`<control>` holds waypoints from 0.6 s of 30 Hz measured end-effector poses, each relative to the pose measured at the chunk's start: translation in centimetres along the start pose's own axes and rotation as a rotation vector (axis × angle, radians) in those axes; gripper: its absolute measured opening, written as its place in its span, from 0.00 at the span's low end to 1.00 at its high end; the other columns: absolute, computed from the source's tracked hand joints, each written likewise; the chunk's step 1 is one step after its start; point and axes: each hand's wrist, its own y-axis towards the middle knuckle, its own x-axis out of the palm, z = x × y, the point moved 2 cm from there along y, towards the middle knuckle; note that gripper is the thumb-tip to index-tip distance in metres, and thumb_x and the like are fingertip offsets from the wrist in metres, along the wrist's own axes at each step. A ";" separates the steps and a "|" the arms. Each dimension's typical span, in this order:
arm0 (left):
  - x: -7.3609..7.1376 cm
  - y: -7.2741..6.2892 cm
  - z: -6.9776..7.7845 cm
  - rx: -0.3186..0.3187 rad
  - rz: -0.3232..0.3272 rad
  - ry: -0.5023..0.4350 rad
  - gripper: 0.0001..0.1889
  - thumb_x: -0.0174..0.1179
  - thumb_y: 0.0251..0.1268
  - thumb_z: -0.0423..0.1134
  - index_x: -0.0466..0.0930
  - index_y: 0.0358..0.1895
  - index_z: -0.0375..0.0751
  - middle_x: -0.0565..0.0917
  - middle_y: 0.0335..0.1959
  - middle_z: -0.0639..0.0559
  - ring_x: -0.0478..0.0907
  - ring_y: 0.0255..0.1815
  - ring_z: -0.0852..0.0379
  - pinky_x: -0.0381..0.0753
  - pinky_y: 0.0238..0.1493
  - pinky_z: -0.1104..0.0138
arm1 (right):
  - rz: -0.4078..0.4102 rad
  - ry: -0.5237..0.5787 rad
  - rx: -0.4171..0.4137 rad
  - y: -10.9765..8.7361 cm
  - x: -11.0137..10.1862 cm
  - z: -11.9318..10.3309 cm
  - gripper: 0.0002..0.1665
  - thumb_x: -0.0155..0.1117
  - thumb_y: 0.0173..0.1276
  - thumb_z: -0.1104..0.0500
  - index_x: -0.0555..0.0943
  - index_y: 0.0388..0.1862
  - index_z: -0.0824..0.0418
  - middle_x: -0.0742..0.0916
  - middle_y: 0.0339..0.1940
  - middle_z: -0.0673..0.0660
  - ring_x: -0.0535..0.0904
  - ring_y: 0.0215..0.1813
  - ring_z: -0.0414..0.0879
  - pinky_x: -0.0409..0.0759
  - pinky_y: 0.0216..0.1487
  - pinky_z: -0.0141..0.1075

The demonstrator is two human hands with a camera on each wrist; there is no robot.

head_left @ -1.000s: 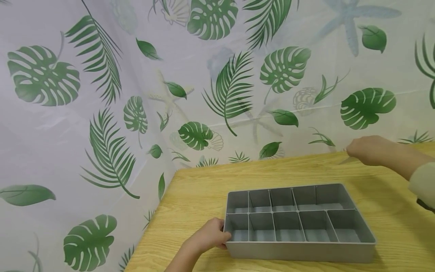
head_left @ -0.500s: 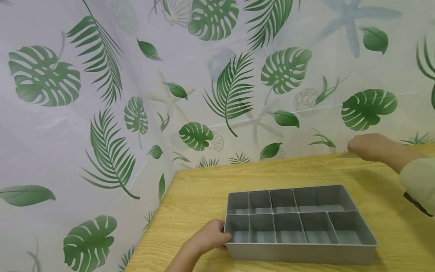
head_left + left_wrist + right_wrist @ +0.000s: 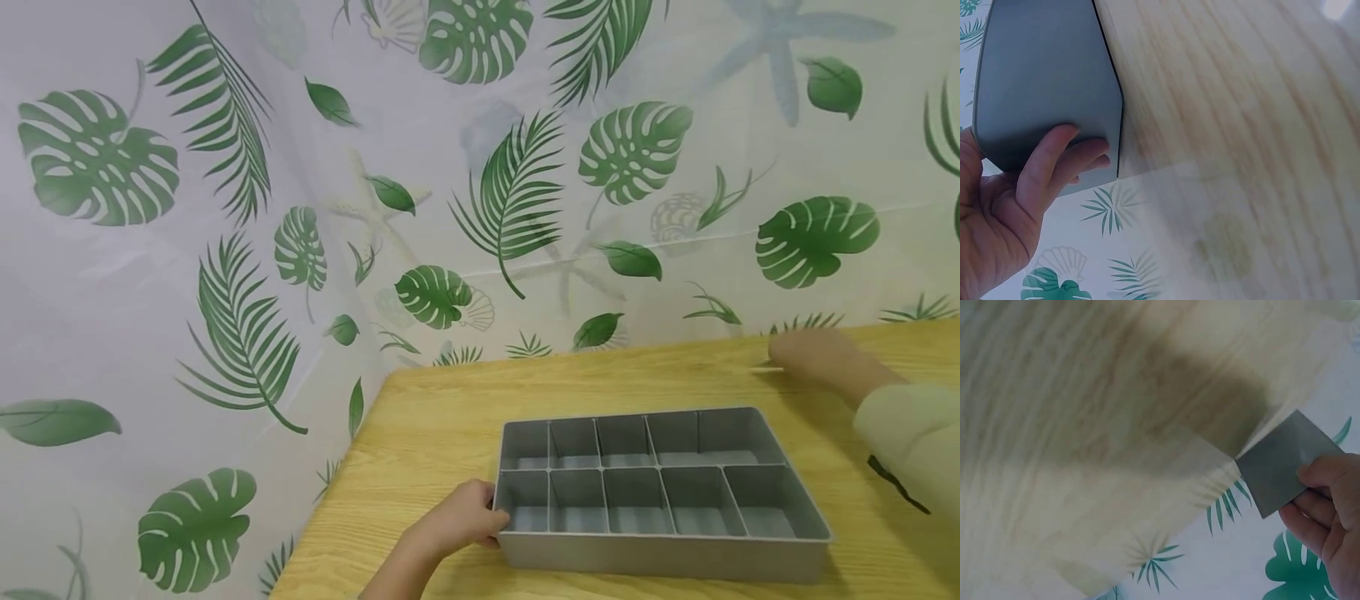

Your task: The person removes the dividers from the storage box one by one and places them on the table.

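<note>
A grey divided organizer box [image 3: 660, 556] lies on the wooden table, its several compartments facing up. At its left end my left hand [image 3: 467, 518] grips the wall, the thumb at the rim. In the left wrist view the fingers of that hand [image 3: 1019, 206] lie against the outside of the box [image 3: 1047, 75]. Beyond the box, at the table's back right, my right hand [image 3: 817, 358] holds a thin piece mostly hidden in the head view. The right wrist view shows it as a flat grey divider plate [image 3: 1285, 465], pinched under the thumb of the right hand [image 3: 1329, 512], one corner near the tabletop.
The yellow wood-grain table [image 3: 420, 442] ends at the left and back. Behind it and to its left hangs a white curtain [image 3: 675, 283] printed with green leaves, shells and starfish.
My right hand has lowered towards the tabletop with the divider plate, and its sleeve has come further left into view. My left hand and the organizer box hold their place.
</note>
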 end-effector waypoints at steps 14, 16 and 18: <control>0.5 0.1 -0.3 0.000 -0.012 -0.006 0.17 0.51 0.50 0.29 0.78 0.44 0.23 0.83 0.40 0.37 0.83 0.38 0.46 0.86 0.31 0.58 | 0.101 -0.028 -0.035 -1.3 3.7 -0.6 0.12 0.62 0.56 0.65 0.72 0.18 0.53 0.79 0.18 0.50 0.74 0.21 0.48 0.74 0.19 0.44; 0.5 0.1 -0.3 -0.003 -0.014 -0.012 0.18 0.51 0.51 0.29 0.78 0.45 0.23 0.83 0.41 0.36 0.83 0.39 0.46 0.86 0.31 0.58 | 0.139 0.004 -0.025 -1.5 4.0 -0.7 0.12 0.64 0.56 0.63 0.74 0.18 0.51 0.79 0.18 0.49 0.74 0.20 0.48 0.74 0.18 0.44; 0.4 0.0 -0.3 -0.002 -0.009 -0.009 0.18 0.51 0.51 0.29 0.78 0.45 0.23 0.83 0.41 0.36 0.82 0.39 0.46 0.86 0.31 0.58 | 0.170 0.023 -0.024 -1.6 4.3 -0.8 0.12 0.64 0.56 0.62 0.73 0.18 0.51 0.80 0.18 0.50 0.75 0.20 0.48 0.74 0.18 0.43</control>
